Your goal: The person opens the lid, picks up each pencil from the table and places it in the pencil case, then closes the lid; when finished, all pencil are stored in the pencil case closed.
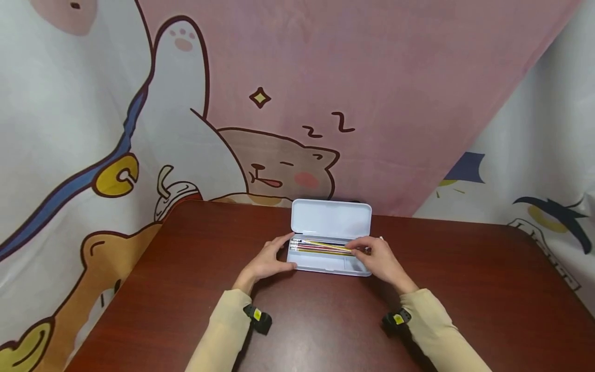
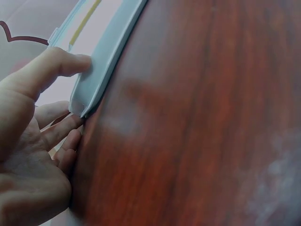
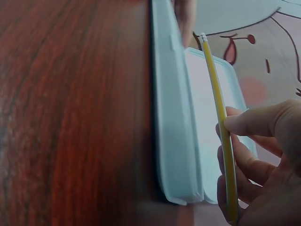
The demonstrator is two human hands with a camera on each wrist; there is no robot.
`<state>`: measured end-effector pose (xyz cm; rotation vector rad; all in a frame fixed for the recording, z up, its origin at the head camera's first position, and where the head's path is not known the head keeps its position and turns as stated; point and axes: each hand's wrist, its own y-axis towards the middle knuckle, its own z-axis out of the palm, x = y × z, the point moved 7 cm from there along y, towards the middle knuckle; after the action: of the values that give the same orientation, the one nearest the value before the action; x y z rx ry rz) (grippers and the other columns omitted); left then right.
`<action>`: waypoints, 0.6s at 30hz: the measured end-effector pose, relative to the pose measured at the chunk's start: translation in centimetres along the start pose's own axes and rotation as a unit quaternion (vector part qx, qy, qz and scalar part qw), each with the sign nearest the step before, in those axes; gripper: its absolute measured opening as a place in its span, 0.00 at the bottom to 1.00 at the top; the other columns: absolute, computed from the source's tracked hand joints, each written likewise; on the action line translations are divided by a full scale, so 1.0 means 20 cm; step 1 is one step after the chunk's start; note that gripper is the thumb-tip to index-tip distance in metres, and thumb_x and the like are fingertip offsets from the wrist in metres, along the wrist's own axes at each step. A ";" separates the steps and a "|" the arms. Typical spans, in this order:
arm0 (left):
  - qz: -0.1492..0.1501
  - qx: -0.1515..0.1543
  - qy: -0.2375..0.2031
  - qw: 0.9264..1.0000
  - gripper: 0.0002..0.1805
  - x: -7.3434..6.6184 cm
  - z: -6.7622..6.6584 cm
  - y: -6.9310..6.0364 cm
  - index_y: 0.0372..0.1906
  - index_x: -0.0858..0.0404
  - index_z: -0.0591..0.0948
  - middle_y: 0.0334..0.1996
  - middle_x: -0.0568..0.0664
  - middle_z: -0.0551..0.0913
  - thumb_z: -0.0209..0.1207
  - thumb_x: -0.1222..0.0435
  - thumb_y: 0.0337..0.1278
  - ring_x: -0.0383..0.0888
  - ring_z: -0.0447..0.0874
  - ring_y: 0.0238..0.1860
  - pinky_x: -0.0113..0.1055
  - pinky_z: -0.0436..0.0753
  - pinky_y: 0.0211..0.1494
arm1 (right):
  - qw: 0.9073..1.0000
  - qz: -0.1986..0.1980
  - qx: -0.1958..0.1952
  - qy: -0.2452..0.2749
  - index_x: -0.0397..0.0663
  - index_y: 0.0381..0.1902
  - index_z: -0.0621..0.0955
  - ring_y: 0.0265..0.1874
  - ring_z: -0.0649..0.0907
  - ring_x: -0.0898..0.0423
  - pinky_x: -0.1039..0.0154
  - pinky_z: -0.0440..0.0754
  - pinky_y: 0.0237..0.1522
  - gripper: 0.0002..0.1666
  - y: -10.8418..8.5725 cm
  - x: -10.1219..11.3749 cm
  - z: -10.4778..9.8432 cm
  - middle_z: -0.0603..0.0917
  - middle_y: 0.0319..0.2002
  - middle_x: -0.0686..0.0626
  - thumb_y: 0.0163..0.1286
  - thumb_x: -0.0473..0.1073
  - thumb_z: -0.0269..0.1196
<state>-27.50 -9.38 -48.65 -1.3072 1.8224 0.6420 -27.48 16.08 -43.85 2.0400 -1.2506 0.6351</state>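
Observation:
A white pencil case (image 1: 318,262) lies open on the table, its lid (image 1: 331,218) tipped back at the far side. Several pencils (image 1: 316,249) lie lengthwise inside, eraser ends to the left. My left hand (image 1: 266,261) holds the case's left end, thumb at the near corner and index finger at the far one. In the left wrist view the thumb (image 2: 70,65) presses the near rim. At the case's right end, my right hand (image 1: 383,259) pinches a yellow pencil (image 3: 214,75) between thumb and fingers, slanting above the others. The pencil's lower tip is hidden.
The dark red-brown table (image 1: 307,320) extends to both sides of the case. Behind it hangs a cloth (image 1: 395,103) printed with cartoon animals, close to the table's far edge. Dark straps with small devices (image 1: 260,319) sit on both wrists.

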 end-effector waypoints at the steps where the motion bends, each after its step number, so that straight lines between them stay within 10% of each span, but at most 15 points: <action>1: 0.000 0.000 0.000 1.000 0.45 0.00 0.00 0.00 0.73 0.57 0.63 0.66 0.56 0.67 0.69 0.60 0.47 0.54 0.62 0.62 0.55 0.65 0.62 | 1.000 0.000 0.006 -0.001 0.41 0.37 0.87 0.31 0.78 0.56 0.61 0.74 0.38 0.11 0.01 0.00 0.02 0.86 0.35 0.49 0.59 0.26 0.64; 18: 0.008 0.003 0.000 1.000 0.46 0.00 0.00 0.00 0.73 0.58 0.63 0.67 0.56 0.66 0.69 0.61 0.47 0.54 0.63 0.62 0.55 0.65 0.62 | 0.999 -0.033 0.005 0.004 0.39 0.39 0.87 0.39 0.81 0.52 0.57 0.78 0.41 0.11 0.04 0.00 0.13 0.85 0.38 0.47 0.59 0.26 0.64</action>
<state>-27.46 -9.42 -48.58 -1.2914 1.8352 0.6441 -28.11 13.89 -45.26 2.0753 -1.1729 0.6199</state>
